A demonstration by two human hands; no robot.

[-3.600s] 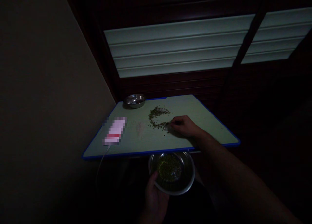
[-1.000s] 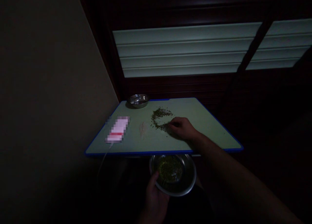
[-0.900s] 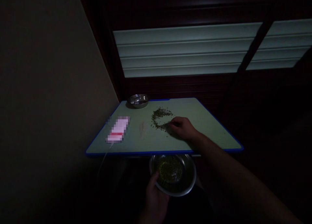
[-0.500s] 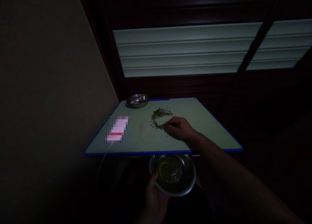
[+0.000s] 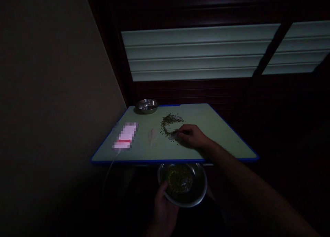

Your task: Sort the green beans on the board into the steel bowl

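My left hand (image 5: 165, 209) grips the near left rim of a steel bowl (image 5: 202, 183), thumb over the edge, just below the front of the table. Small green beans (image 5: 179, 178), like mung beans, cover part of its bottom. On the pale green tabletop (image 5: 219, 133), more beans (image 5: 170, 119) lie scattered in a curved patch. My right hand (image 5: 191, 135) rests low at the near right end of that patch, its fingers pinched together. A pale, see-through thing (image 5: 172, 136) shows at the fingertips; the dim light hides what it is.
A second steel bowl (image 5: 147, 106) stands at the table's far left corner. A blurred-out phone-like device (image 5: 125, 136) with a white cable (image 5: 110, 168) lies on the left. A wall (image 5: 62, 92) rises on the left, and a slatted panel (image 5: 196, 54) behind the table.
The view has shifted slightly. My right hand stays almost in place, and the pale thing at its fingertips shows more clearly. My left hand and the bowl have not moved.
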